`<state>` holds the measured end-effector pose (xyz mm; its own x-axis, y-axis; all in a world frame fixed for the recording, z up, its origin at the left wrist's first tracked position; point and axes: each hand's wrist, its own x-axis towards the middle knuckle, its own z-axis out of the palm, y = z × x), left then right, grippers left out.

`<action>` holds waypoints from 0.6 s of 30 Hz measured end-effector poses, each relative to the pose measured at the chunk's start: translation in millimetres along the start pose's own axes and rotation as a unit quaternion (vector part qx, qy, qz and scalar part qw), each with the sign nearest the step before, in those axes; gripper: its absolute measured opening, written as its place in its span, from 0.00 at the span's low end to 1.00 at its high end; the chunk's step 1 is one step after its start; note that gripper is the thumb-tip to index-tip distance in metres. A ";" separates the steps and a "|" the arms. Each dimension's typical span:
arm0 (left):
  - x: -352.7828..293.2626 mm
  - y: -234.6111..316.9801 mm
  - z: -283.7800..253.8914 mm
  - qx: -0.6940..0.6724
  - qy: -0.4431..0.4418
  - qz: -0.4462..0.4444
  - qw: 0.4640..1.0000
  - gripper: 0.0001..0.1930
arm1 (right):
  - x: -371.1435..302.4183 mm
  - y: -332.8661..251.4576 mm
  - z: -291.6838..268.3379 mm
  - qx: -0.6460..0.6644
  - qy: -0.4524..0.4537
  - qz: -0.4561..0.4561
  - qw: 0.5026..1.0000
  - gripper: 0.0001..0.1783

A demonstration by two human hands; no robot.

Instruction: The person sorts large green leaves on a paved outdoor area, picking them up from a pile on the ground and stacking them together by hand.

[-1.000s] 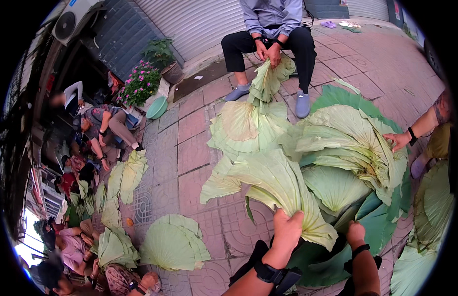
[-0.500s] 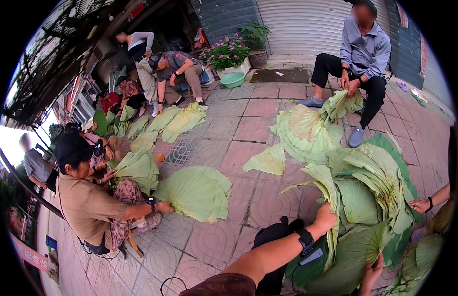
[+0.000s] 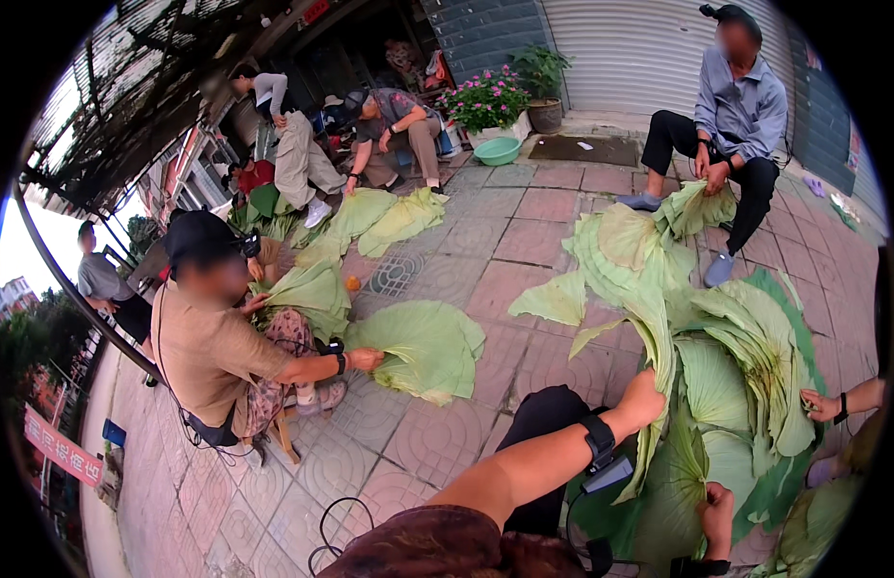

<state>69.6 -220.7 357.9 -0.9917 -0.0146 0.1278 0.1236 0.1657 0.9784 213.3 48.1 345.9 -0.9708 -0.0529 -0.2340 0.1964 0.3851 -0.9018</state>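
My left hand (image 3: 643, 397) is closed around the upper part of a limp pale-green lotus leaf (image 3: 654, 337), which hangs down in folds below the fist. Lower right, my right hand (image 3: 716, 511) pinches the edge of a broad green lotus leaf (image 3: 673, 491) spread near my legs. Just beyond both hands lies a thick pile of lotus leaves (image 3: 764, 356), some of them browned. A darker green leaf (image 3: 803, 366) shows under the pile's right side. At the far right another person's hand (image 3: 820, 405) touches that pile.
A co-worker on a low stool at left holds fanned leaves (image 3: 423, 347). Ahead right, a seated person handles a leaf stack (image 3: 625, 255). A loose leaf (image 3: 555, 299) lies on the paving. Farther back are a green basin (image 3: 497, 151) and potted flowers (image 3: 485, 101).
The view has shifted, moving the scene rightward and slightly down. My right hand has lifted the broad leaf's edge a little. My left hand keeps its hold.
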 end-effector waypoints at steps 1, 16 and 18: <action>-1.2 3.9 -0.3 0.004 -0.007 0.003 1.000 0.20 | -2.7 0.2 2.5 -0.017 0.010 -0.013 1.000 0.15; 2.9 82.3 -25.5 -0.014 -0.044 0.055 0.997 0.24 | -47.9 7.2 22.6 -0.262 0.038 -0.191 0.945 0.10; 10.2 92.4 -26.0 0.039 -0.047 0.056 0.997 0.25 | -47.7 7.2 22.0 -0.265 0.059 -0.217 0.937 0.10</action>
<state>71.8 -231.2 453.9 -0.9715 0.0990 0.2154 0.2334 0.2381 0.9428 264.1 33.1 342.5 -0.9577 -0.2215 0.1836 -0.2876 0.7564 -0.5875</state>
